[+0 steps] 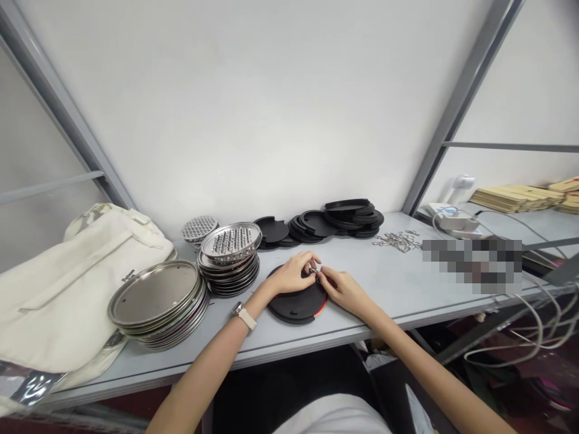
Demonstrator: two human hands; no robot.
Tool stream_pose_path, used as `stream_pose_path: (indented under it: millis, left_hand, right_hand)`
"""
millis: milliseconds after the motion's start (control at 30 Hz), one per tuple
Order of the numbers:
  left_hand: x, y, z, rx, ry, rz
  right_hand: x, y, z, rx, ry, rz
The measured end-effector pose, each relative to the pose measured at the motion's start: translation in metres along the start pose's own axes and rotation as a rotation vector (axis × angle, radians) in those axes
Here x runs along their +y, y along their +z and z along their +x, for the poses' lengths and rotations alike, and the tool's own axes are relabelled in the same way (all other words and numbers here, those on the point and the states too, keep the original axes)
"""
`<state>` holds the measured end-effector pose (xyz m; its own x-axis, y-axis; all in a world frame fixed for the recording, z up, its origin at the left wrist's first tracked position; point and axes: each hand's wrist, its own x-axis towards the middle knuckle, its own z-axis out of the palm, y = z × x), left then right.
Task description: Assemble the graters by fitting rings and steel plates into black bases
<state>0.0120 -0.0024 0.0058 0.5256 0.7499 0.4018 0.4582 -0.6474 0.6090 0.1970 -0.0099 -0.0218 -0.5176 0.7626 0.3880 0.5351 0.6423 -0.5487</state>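
Note:
A round black disc with a raised rim (296, 306) lies on the table under both hands, a red and yellow strip showing along its right side. My left hand (293, 274) is bent over the disc, with thumb and fingers closed on a small shiny metal piece (313, 271). From the right, my right hand (341, 288) pinches that same piece between thumb and finger. Its exact shape is mostly covered by the fingertips. A loose heap of small wire-like metal pieces (398, 241) lies to the right of the hands.
Along the wall are piles of black discs (348, 217). To the left stand stacked metal grater plates (230, 241), stacked round metal plates (156, 292) and a cream cloth bag (81, 271). Cables (538, 325) hang at the right, near wooden boards (515, 198). Grey posts (461, 102) frame the table.

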Motion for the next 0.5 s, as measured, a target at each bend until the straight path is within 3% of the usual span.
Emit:
stream_pose_path:
  millis: [233,500]
  left_hand:
    - [-0.0006,-0.0004,0.0002,0.027,0.017,0.042]
    - [0.0029,-0.0011,-0.0023,0.022,0.028,0.245]
  right_hand:
    - [0.0001,-0.0005,0.0007,-0.012,0.0,-0.03]
    - [-0.002,-0.0018,0.0012,-0.043,0.002,-0.046]
